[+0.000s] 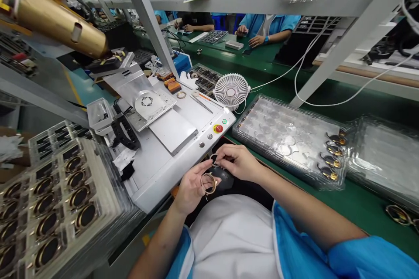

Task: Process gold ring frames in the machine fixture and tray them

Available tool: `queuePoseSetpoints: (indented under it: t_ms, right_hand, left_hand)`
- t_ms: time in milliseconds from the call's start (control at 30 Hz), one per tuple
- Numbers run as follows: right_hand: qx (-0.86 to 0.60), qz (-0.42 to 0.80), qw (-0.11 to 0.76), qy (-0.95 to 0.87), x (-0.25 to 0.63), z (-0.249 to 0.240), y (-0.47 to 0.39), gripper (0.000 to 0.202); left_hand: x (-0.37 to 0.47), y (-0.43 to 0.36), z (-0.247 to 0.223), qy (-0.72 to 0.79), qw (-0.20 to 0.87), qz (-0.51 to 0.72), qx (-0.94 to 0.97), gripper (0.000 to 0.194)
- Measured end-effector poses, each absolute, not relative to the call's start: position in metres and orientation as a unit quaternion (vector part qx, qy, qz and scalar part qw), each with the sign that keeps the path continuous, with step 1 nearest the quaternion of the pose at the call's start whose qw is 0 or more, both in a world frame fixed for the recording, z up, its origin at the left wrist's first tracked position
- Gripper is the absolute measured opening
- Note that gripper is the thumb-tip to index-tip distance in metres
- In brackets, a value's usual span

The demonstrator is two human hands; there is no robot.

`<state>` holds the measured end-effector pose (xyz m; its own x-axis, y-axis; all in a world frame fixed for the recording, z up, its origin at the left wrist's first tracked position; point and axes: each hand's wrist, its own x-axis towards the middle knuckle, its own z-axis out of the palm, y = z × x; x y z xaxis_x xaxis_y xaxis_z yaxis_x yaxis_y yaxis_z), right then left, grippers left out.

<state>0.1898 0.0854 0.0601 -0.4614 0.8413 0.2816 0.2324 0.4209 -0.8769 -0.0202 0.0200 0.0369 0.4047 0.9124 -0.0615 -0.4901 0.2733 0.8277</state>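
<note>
Both hands work low centre of frame, just off the front edge of the white machine base (170, 157). Little free room there: base to the left, green bench (353, 200) edge to the right, the person's lap below.

Left hand (191, 189): fingers curled around one gold ring part (208, 183), held at palm and fingertips.

Right hand (237, 161): fingertips pinched on one small dark piece (214, 158), just above the ring, not clearly touching it.

Counts:
- 1 red stop button (218, 128), 1 green button (224, 121) at the base's front corner.
- 1 white fan (231, 90), centre.
- Clear tray (278, 133) right of centre: four gold-rimmed parts (332, 157) along its right end.
- Lower-left tray stack (52, 209): many dark ovals, too crowded to count.

No writing legible.
</note>
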Motion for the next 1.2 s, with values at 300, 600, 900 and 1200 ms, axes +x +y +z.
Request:
queuePoseSetpoints:
  t_ms: [300, 600, 900, 1200]
  right_hand:
    - [-0.457, 0.510, 0.311, -0.660, 0.131, 0.090, 0.165, 0.018]
    - [-0.545, 0.455, 0.318, -0.629, 0.130, 0.086, 0.164, 0.035]
    - [-0.409, 0.644, 0.401, -0.508, 0.149, 0.051, 0.082, 0.062]
    - [-0.408, 0.703, 0.387, -0.434, 0.174, 0.069, 0.081, 0.063]
  left_hand:
    - [-0.036, 0.021, 0.034, 0.357, 0.664, 0.546, 0.366, 0.090]
    - [-0.042, -0.001, 0.033, 0.400, 0.540, 0.562, 0.483, 0.090]
    - [-0.005, 0.008, 0.020, 0.475, 0.311, 0.398, 0.720, 0.100]
    - [-0.005, 0.013, 0.037, 0.369, 0.439, 0.473, 0.669, 0.081]
